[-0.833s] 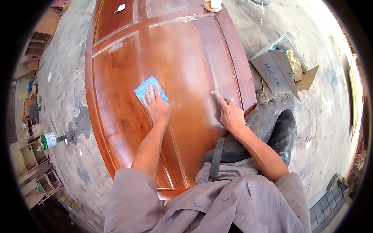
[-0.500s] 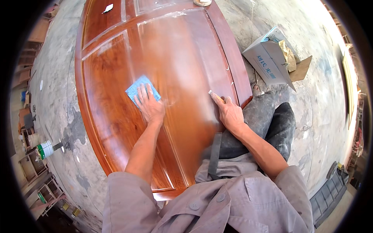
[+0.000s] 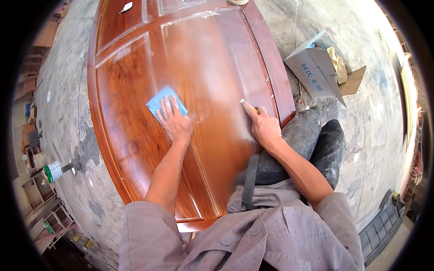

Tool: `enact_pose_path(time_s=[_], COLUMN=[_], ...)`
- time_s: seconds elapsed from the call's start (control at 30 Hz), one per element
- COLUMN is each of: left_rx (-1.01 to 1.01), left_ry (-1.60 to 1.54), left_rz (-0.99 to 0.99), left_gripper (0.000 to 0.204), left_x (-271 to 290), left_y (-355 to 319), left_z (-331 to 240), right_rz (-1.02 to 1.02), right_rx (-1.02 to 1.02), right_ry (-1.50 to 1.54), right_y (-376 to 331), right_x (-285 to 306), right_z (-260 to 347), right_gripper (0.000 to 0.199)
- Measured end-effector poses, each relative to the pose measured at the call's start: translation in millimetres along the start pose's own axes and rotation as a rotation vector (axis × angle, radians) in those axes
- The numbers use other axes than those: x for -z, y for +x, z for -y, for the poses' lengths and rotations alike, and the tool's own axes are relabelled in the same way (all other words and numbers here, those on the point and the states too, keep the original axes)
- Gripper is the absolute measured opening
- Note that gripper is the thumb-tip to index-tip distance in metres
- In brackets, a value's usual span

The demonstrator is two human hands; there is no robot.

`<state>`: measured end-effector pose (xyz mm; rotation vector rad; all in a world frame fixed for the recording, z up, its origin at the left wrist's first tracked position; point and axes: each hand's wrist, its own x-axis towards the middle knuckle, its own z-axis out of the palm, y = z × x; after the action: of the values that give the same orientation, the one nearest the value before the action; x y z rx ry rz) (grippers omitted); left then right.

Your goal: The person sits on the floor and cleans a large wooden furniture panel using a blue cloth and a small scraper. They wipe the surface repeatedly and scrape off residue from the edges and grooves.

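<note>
My left hand (image 3: 174, 119) lies flat, fingers stretched out, on a blue square sheet (image 3: 163, 104) that looks like sandpaper. The sheet rests on a large reddish-brown wooden door panel (image 3: 135, 149) with raised mouldings. Pale, dusty haze covers much of the panel's middle. Over the panel's right side, my right hand (image 3: 266, 128) is closed round a small tool with a yellowish handle (image 3: 256, 109). Its index finger points forward, near a pale tip; most of the tool is hidden by the hand.
An open cardboard box (image 3: 316, 70) with brown paper stands on the concrete floor (image 3: 375, 135) to the right. A white-and-green bucket (image 3: 53, 171) is at the left. A white scrap (image 3: 126, 7) and a round container (image 3: 238, 2) sit at the panel's far end.
My right hand has moved slightly up and left, and its finger points farther forward. The left hand and blue sheet stay almost in place.
</note>
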<state>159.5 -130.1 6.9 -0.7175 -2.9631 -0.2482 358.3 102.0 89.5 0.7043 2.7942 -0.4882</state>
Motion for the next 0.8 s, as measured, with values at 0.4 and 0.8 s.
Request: enact_pose_path(time_s=[0.4, 0.8], left_rx=[0.031, 0.001], left_ry=[-0.052, -0.006], left_rz=[0.02, 0.001], left_gripper=[0.083, 0.081], left_x=[6.1, 6.7], left_y=[2.5, 2.2], left_z=[-7.3, -1.6], right_rz=[-0.127, -0.112], right_rx=[-0.022, -0.051], right_ry=[0.05, 0.023], right_y=[40.1, 50.9], right_x=[-3.5, -2.1], right_z=[1.3, 1.8], right_gripper=[0.058, 0.061])
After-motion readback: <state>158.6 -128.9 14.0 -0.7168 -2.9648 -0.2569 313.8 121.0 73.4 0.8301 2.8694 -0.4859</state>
